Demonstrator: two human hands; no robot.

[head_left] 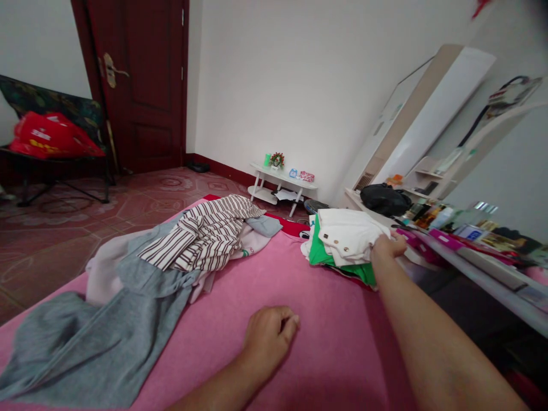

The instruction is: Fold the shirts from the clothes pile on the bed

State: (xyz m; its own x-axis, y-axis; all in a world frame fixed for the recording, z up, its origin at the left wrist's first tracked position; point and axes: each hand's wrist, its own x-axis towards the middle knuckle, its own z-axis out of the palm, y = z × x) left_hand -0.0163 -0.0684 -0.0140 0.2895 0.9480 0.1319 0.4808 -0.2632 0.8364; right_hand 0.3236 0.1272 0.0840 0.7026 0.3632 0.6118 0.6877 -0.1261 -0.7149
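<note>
My right hand (386, 249) reaches to the right side of the pink bed (317, 308) and grips the near edge of a folded white garment (349, 235). That garment tops a small stack with a green garment (321, 251) under it. My left hand (269, 334) rests on the pink cover in a loose fist, with nothing visible in it. To its left lies a loose pile: a brown-and-white striped shirt (205, 234) over grey clothing (115, 325) and a pale pink piece (107, 260).
A cluttered desk (479, 251) with boxes and a black bag (384, 200) runs along the right. A small white table (285, 182) stands by the far wall. A dark red door (141, 85) and a bench with a red bag (47, 136) are at left.
</note>
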